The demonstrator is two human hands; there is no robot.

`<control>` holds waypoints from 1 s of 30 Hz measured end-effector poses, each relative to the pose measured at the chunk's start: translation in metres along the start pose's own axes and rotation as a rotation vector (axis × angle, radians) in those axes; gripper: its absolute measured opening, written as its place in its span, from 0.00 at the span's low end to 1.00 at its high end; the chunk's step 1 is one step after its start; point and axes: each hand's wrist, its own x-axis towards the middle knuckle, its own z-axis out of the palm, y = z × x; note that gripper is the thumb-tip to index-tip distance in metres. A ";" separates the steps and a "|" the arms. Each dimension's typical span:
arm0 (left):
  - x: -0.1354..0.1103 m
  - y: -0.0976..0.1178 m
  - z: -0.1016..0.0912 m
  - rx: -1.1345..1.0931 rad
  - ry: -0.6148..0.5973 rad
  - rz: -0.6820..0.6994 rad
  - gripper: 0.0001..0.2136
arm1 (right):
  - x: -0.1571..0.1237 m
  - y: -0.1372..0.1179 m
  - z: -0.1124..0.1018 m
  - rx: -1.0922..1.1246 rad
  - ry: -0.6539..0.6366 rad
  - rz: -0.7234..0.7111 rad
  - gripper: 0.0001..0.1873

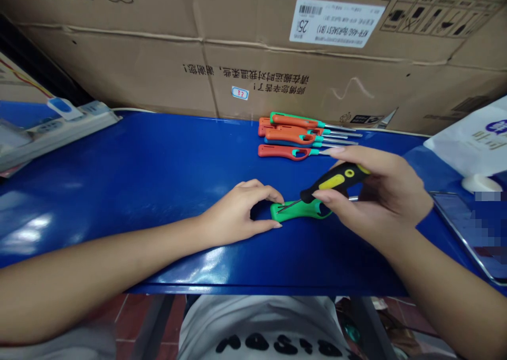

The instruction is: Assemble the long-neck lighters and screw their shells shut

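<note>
A green long-nosed lighter (303,209) lies on the blue table (158,175), its metal tube pointing right beneath my right hand. My left hand (241,212) grips the lighter's rear end between thumb and fingers. In my right hand (380,191) is a screwdriver (331,182) with a black and yellow handle. The screwdriver's thin shaft slants down to the left, and its tip is at the slot near the lighter's rear end. Whether the tip is inside the slot or only touching it, I cannot tell.
Several orange, red and green lighters (291,134) lie in a pile behind my hands. A large cardboard box (245,48) stands along the back edge. At the right are a phone (467,233) and a white bag (471,138). A power strip (59,130) lies at the left.
</note>
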 end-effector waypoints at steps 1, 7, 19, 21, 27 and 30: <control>0.000 0.000 0.000 0.000 -0.002 0.000 0.16 | 0.000 0.000 0.000 0.007 -0.020 -0.004 0.30; 0.000 -0.002 0.001 0.000 0.014 0.017 0.15 | 0.000 -0.004 0.000 0.285 -0.198 0.142 0.31; 0.001 -0.001 0.001 0.004 0.010 0.011 0.16 | 0.001 -0.009 -0.003 -0.014 -0.068 0.057 0.26; 0.001 -0.001 0.001 -0.006 -0.002 -0.005 0.15 | 0.001 -0.008 -0.006 -0.192 -0.038 -0.037 0.27; 0.002 0.001 0.000 -0.012 -0.004 -0.018 0.15 | 0.002 -0.004 -0.008 0.190 -0.208 0.007 0.32; 0.002 0.002 0.000 -0.011 -0.012 -0.025 0.15 | 0.004 -0.007 -0.010 0.026 -0.115 -0.064 0.29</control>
